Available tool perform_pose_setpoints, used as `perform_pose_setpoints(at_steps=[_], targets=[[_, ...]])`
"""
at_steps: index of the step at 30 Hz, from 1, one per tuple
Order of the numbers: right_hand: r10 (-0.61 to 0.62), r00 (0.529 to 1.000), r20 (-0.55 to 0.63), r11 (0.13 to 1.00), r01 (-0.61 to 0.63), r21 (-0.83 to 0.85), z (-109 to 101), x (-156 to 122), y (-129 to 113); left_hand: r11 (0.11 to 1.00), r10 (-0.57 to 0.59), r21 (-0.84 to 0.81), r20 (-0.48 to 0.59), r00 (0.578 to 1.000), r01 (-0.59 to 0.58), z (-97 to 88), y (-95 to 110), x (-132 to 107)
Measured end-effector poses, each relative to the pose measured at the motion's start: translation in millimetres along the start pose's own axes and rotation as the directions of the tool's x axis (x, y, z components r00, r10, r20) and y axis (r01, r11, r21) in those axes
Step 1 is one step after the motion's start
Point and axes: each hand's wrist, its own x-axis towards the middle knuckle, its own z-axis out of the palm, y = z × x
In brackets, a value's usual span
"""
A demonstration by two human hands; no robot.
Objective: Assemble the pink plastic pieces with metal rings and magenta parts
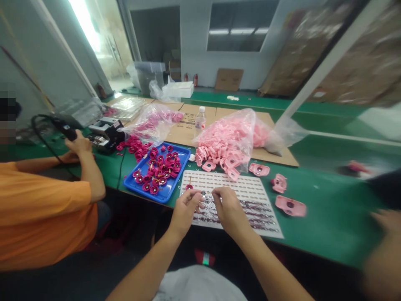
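Observation:
My left hand (185,209) and my right hand (227,205) hover close together over a white sheet (250,188) lined with rows of small metal parts. Both hands have fingers pinched, each on a tiny part that I cannot make out. A small magenta piece (189,186) sits on the sheet just above my left hand. To the left of the sheet stands a blue tray (175,186) with several magenta round parts. Behind the sheet lies a clear bag of pink plastic housings (225,140).
Three pink housings (290,206) lie on the green table to the right. A co-worker in an orange shirt (40,213) sits at left holding a black tool (64,125). A water bottle (199,118), cardboard and another bag of magenta parts (153,121) stand behind. Another person's arm (385,251) shows at right.

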Motion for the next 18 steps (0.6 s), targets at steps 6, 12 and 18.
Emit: perform_pose_setpoints(at_steps=[6,12,18], targets=[[0.062,0.998,-0.020,0.984,-0.057,0.169,-21,-10,-5,0.995,0.096,0.035,0.049,0.994,-0.098,22.5,20,2],[0.237,0.971,-0.017,0.930,-0.221,0.293,-32,-18,13,0.991,0.094,0.080,0.123,0.988,-0.104,39.5,25,-4],[0.319,0.948,0.000,0.872,-0.293,0.392,-47,-28,16,0.974,0.103,0.186,0.129,0.986,-0.126,54.7,27,-6]])
